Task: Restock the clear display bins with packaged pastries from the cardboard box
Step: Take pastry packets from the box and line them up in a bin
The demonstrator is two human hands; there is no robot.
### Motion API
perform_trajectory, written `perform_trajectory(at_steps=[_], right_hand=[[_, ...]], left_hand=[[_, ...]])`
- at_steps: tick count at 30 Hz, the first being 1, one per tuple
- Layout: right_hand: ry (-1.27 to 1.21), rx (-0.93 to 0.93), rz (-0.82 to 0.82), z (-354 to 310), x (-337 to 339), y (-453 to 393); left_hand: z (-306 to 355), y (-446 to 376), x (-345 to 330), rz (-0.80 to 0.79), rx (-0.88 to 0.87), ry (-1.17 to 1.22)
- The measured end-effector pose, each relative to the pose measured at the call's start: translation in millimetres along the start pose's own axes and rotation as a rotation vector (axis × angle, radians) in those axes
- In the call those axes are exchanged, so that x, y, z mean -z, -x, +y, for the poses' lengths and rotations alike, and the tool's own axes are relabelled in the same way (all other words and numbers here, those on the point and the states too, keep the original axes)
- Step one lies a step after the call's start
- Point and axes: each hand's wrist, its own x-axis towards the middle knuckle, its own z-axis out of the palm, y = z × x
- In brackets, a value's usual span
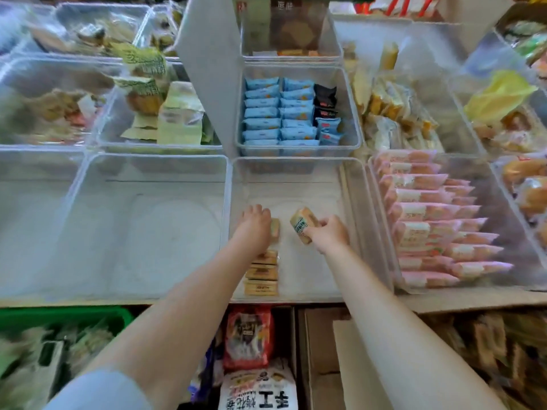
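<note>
Lying to the right of the green crate (59, 318), a red snack bag (247, 335). Lying right of the crate and lower down, a white bag (257, 392) showing big black writing.

Lighting: I see bright, even, cool overhead light with soft, faint shadows. Glare: milky sheen on the clear bin (349, 184) walls and floor. Blur: motion smear lower left and lower right; the centre is only moderately sharp. Distortion: wide-angle bowing toward the edges, corners stretched.
</note>
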Motion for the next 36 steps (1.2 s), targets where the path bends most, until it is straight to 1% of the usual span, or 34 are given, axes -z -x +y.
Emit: perform_trajectory(at_steps=[2,5,9,13,15,17,18,20,22,25,27,29,32,34,36], right_hand=[[0.012,-0.015,0.018,10,-6,-5],[-0.010,-0.011,0.035,21,-11,-6],[-0.035,0.019,0.016,23,-13,0],[-0.046,0.120,0.013,17,-13,6],[-0.059,0.163,0.004,11,-16,8],[-0.064,0.206,-0.073,3,-25,10],[-0.049,0.234,-0.131,-1,-31,10],[-0.002,0.294,-0.257,-7,-42,12],[0.005,0.305,-0.368,-13,-48,16],[-0.022,0.278,-0.460,-16,-54,13],[-0.032,0.257,-0.511,-18,-58,10],[-0.014,0.255,-0.540,-19,-61,6],[0.002,0.252,-0.519,-24,-63,6],[-0.009,0.247,-0.458,-27,-57,14],[-0.038,0.250,-0.379,-28,-42,28]], left_hand=[[-2,-15,-6,-0.047,-0.023,-0.122],[-2,-25,-5,-0.156,-0.069,-0.183],[-3,-22,7,-0.201,-0.078,-0.295],[2,12,8,-0.221,-0.070,-0.188],[3,42,1,-0.142,-0.099,-0.168],[4,70,-9,-0.054,-0.142,-0.194],[4,77,-15,-0.038,-0.140,-0.189],[2,81,-21,-0.057,-0.108,-0.153],[1,78,-23,-0.085,-0.093,-0.155],[3,77,-17,-0.184,-0.041,-0.118],[6,78,-15,-0.198,-0.032,-0.104],[7,77,-15,-0.174,-0.035,-0.103],[6,79,-15,-0.124,-0.030,-0.075],[6,79,-11,-0.136,-0.043,-0.073],[6,80,-6,-0.149,-0.059,-0.014]])
